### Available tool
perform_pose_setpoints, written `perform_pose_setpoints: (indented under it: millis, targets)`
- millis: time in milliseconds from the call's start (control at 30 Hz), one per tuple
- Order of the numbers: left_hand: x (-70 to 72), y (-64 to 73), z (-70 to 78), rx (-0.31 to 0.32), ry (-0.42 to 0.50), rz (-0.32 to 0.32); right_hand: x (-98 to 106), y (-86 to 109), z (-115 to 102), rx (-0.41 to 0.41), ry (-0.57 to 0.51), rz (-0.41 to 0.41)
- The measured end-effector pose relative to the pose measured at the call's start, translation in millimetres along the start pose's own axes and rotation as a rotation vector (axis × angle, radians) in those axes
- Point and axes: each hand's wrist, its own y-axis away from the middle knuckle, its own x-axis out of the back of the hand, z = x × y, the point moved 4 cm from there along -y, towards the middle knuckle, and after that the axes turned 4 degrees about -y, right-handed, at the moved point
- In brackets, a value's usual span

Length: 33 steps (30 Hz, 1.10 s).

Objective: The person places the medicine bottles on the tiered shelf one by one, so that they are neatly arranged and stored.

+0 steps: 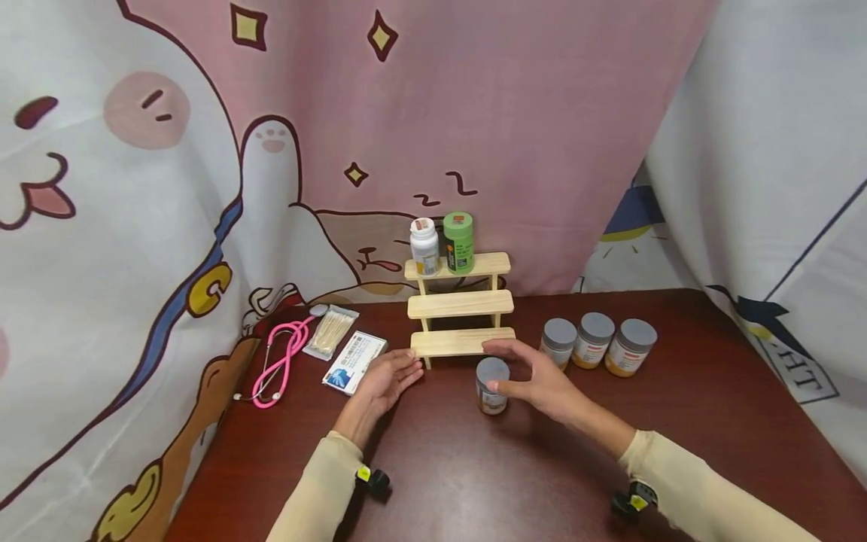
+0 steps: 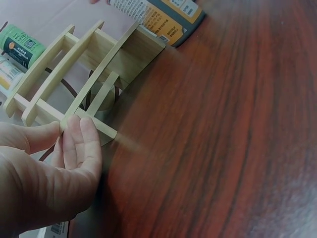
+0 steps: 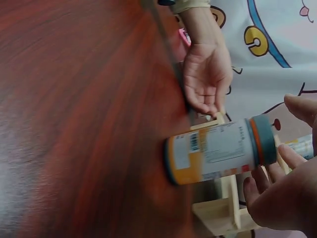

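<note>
A wooden three-tier display stand [image 1: 463, 342] stands at the back of the table. My left hand [image 1: 391, 378] pinches the left end of its lowest shelf between thumb and fingers, as the left wrist view shows. In front of the stand's right side is a grey-lidded jar [image 1: 492, 391] with a white and orange label [image 3: 213, 151]. Around its lid my right hand [image 1: 542, 380] is spread, fingers [image 3: 260, 186] loosely bent; the right wrist view shows a gap between some fingers and the lid. Whether the jar's base touches the table is unclear.
A white bottle [image 1: 424, 248] and a green bottle [image 1: 458, 245] stand on the top shelf. Three similar jars [image 1: 594, 342] are at the right. To the left lie a pink stethoscope [image 1: 287, 354], a cotton swab pack [image 1: 331, 332] and a white box [image 1: 355, 363]. Behind hangs a printed cloth [image 1: 515, 135].
</note>
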Motion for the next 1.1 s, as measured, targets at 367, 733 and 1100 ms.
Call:
perform_pose_setpoints:
  millis: [367, 733, 1100]
  targets:
    - [0.1, 0.0, -1.0, 0.002, -0.016, -0.014, -1.4, 10.1, 21.9, -0.044, -0.045, -0.008]
    - [-0.2, 0.8, -0.6, 0.012, -0.01, -0.014, -2.4, 4.8, 29.2, -0.071, -0.068, 0.004]
    - [-0.3, -0.1, 1.3, 0.017, -0.006, -0.008, 4.0, -3.6, 24.6, -0.061, -0.064, 0.009]
